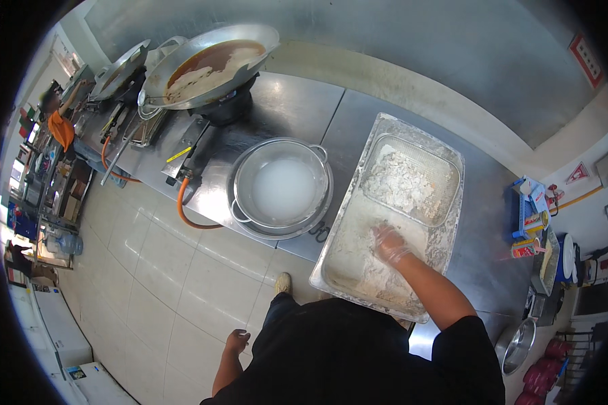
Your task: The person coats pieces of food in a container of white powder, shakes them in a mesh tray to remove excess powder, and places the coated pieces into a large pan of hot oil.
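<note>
My right hand (391, 245), in a clear plastic glove, reaches down into white flour (352, 248) in a large metal tray (333, 281). Its fingertips are partly lost in the flour, so their grip is hidden. Just beyond it, inside the same tray, a rectangular wire-mesh basket (443, 174) holds clumpy flour-coated pieces (400, 177). My left hand (238, 341) is bare and hangs low beside my body over the floor, fingers loosely curled, with nothing visible in it. Left of the tray, a two-handled metal pot (243, 182) of cloudy whitish liquid (283, 187) sits in a wider basin (304, 230).
A large wok (157, 98) with brown oil and pale foam stands on a burner at the back left. An orange hose (182, 202) runs from the burner valve. Farther left, a person in an orange top (61, 129) works. A blue basket (524, 205) and cans stand right.
</note>
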`<state>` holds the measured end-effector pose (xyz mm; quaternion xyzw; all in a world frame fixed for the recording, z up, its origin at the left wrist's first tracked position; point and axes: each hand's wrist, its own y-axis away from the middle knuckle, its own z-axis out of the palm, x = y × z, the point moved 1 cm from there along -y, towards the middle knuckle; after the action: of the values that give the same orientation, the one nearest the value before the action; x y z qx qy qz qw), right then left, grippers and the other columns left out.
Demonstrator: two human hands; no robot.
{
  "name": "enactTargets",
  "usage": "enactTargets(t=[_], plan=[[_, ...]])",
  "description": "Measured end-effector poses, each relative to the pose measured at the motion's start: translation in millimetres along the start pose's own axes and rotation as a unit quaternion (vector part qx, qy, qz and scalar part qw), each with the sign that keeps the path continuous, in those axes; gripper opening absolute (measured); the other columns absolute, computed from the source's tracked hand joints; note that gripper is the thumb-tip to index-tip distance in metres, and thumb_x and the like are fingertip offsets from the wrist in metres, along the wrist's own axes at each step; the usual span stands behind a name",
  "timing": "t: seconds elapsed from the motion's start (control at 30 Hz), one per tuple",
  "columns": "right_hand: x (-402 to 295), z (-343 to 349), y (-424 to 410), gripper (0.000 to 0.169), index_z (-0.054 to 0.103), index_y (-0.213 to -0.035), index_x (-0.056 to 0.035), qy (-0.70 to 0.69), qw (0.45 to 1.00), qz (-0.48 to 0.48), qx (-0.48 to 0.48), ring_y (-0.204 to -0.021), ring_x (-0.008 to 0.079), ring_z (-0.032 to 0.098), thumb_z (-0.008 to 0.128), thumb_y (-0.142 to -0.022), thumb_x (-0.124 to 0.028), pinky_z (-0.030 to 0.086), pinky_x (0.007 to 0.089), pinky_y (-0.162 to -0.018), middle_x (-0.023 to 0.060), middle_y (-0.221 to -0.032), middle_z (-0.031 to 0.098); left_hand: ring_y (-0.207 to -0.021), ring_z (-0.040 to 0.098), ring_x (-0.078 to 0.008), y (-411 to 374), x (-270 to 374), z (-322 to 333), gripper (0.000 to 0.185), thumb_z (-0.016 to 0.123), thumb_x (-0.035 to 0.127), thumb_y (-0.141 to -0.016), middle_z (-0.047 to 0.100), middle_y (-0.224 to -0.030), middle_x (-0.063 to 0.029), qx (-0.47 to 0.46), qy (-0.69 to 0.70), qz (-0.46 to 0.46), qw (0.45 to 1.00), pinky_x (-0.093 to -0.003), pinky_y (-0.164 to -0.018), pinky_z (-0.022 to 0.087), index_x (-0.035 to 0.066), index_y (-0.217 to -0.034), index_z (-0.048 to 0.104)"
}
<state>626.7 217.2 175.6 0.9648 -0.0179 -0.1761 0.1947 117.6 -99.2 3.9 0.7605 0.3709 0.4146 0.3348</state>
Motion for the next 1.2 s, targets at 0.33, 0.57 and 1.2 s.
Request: enactTargets(t=[0.33, 0.57, 1.2], plan=[[42, -71, 8, 0.04, 0.057, -0.107, 0.0064, -0.13, 0.99, -0.044, 0.026, -0.074, 0.0279, 0.059, 0.063, -0.075, -0.017, 0.048, 0.0353, -0.073, 0.0194, -0.081, 0.062, -0.068, 0.065, -0.0188, 0, 10, 7, 0.045, 0.067, 0.028, -0.079, 0.068, -0.08, -0.0138, -0.007, -0.026, 0.023, 0.999, -0.0312, -0.065, 0.05, 0.0, -0.113, 0.056], [3, -116, 38, 0.054, 0.048, -0.124, 0.0046, -0.188, 0.977, -0.047, 0.085, -0.074, 0.0242, 0.059, 0.062, -0.074, -0.011, 0.048, 0.0322, -0.071, 0.0146, -0.079, 0.061, -0.07, 0.066, -0.0199, -8, 24, 2, 0.046, 0.067, 0.029, -0.079, 0.068, -0.077, -0.0133, -0.004, -0.047, 0.04, 0.998, -0.0315, -0.067, 0.051, 0.0, -0.113, 0.056], [-13, -111, 28, 0.058, 0.048, -0.124, 0.0058, -0.182, 0.983, 0.007, 0.034, -0.101, 0.0317, 0.059, 0.065, -0.07, -0.011, 0.045, 0.0322, -0.091, 0.0246, -0.113, 0.058, -0.073, 0.067, -0.0211, -1, -16, 6, 0.046, 0.067, 0.029, -0.079, 0.069, -0.081, -0.0147, 0.004, -0.012, 0.0, 1.0, -0.0328, -0.068, 0.05, 0.001, -0.113, 0.057]])
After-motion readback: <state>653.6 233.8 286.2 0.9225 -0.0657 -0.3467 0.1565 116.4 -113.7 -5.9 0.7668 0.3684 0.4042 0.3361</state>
